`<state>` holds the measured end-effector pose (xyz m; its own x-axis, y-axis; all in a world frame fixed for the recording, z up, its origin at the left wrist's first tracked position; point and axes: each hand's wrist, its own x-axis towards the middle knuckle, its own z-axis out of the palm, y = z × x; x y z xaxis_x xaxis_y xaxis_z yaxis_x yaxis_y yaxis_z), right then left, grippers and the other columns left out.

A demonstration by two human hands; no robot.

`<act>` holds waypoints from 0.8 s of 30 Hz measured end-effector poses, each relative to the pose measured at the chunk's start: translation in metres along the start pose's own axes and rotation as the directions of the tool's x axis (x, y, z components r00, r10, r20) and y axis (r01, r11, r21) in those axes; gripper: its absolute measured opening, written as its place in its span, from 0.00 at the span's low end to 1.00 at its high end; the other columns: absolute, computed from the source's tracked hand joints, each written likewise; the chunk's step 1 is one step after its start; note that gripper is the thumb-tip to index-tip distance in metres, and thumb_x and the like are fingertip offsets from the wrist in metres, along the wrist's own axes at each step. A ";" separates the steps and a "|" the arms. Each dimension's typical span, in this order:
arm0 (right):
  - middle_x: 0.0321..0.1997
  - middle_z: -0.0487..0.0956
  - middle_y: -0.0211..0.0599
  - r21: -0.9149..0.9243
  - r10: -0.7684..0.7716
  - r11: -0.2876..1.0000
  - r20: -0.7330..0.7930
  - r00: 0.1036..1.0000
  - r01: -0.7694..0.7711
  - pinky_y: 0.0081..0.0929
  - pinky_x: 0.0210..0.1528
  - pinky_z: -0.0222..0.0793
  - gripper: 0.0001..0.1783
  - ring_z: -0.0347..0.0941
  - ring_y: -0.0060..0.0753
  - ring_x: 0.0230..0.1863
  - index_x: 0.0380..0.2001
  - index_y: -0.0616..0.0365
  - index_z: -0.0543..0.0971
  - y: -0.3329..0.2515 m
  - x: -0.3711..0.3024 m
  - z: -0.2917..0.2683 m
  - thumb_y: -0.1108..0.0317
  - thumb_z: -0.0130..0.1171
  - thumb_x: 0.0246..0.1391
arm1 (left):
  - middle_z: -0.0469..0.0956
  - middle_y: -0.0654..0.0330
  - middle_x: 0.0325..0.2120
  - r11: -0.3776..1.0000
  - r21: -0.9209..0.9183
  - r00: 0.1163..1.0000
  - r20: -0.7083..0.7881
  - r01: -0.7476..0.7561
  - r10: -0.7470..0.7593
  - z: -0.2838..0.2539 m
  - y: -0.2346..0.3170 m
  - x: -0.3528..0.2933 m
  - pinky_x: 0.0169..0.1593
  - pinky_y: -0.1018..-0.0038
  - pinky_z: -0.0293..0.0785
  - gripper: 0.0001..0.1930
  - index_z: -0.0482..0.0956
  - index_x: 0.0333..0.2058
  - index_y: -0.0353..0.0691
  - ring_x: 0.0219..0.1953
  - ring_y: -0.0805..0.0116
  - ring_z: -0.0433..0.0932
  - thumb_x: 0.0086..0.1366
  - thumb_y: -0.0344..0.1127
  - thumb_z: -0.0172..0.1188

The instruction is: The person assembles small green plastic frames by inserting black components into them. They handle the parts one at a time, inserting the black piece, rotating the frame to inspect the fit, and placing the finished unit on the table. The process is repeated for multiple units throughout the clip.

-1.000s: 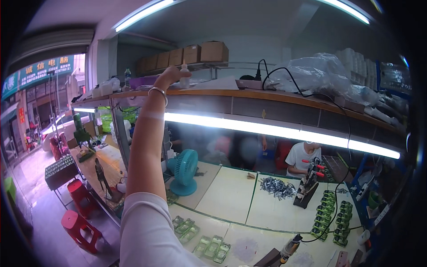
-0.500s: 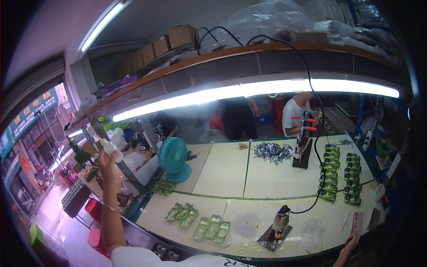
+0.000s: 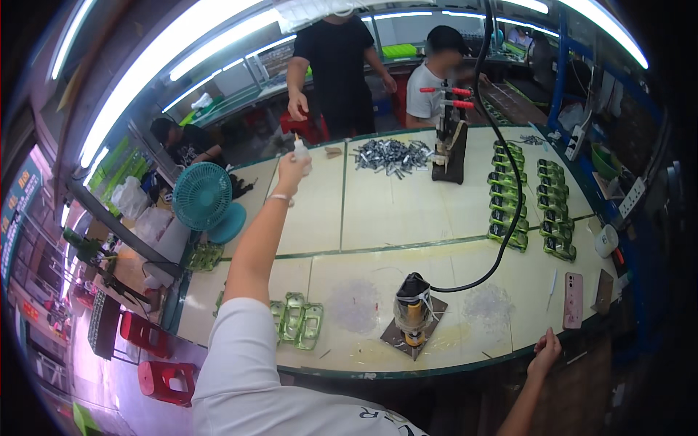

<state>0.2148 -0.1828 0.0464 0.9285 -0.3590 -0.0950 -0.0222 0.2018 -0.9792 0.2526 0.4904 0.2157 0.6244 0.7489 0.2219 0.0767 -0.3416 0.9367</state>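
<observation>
**Small bottle held out over the desk**

A small white bottle (image 3: pixel 300 148) sat clasped in the left hand (image 3: pixel 291 171), arm stretched forward above the desk (image 3: pixel 378 218) near a teal fan (image 3: pixel 202 196). The right hand (image 3: pixel 545 351) rested, fingers curled, on the desk's near edge beside a pink phone (image 3: pixel 573 299).

A green sign (image 3: pixel 20 200) w/ pale lettering is hanging at 9 o'clock, far left rim, outside the workshop. Clear plastic bags (image 3: pixel 131 196) are sitting at approx 10 o'clock, just left of the teal fan (image 3: pixel 202 196). A pink phone (image 3: pixel 573 299) is lying face down at 4 o'clock near the table's (image 3: pixel 378 211) front edge, screen not showing. Nothing else readable as packaging or label.
</observation>
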 end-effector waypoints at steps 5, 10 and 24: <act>0.10 0.60 0.23 -0.010 0.019 1.000 -0.029 0.999 -0.019 0.14 0.13 0.47 0.17 0.54 0.15 0.11 0.12 0.53 0.63 -0.003 -0.009 0.002 0.63 0.51 0.50 | 0.73 0.54 0.30 1.000 -0.001 0.994 -0.106 0.024 -0.024 0.036 -0.006 0.038 0.32 0.74 0.74 0.17 0.70 0.35 0.29 0.32 0.64 0.75 0.47 0.31 0.63; 0.10 0.60 0.23 -0.041 -0.014 0.999 -0.048 0.999 0.012 0.14 0.13 0.47 0.17 0.54 0.14 0.11 0.11 0.52 0.62 -0.015 -0.022 -0.004 0.62 0.50 0.51 | 0.73 0.54 0.31 0.991 -0.113 0.991 -0.107 0.065 -0.078 0.054 -0.007 0.058 0.32 0.74 0.74 0.17 0.70 0.34 0.29 0.31 0.64 0.75 0.46 0.31 0.63; 0.11 0.61 0.22 -0.141 -0.065 0.989 -0.181 0.981 0.039 0.13 0.14 0.48 0.16 0.56 0.13 0.12 0.13 0.50 0.63 -0.032 -0.043 -0.059 0.61 0.51 0.50 | 0.72 0.53 0.33 0.981 -0.182 0.931 -0.345 0.060 -0.121 0.087 -0.048 0.103 0.26 0.80 0.75 0.21 0.70 0.34 0.28 0.31 0.65 0.75 0.42 0.31 0.66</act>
<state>0.1540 -0.2272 0.0708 0.8453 -0.5307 -0.0621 -0.0376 0.0569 -0.9977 0.3812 0.5341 0.1703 0.3037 0.9344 0.1862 -0.0287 -0.1863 0.9821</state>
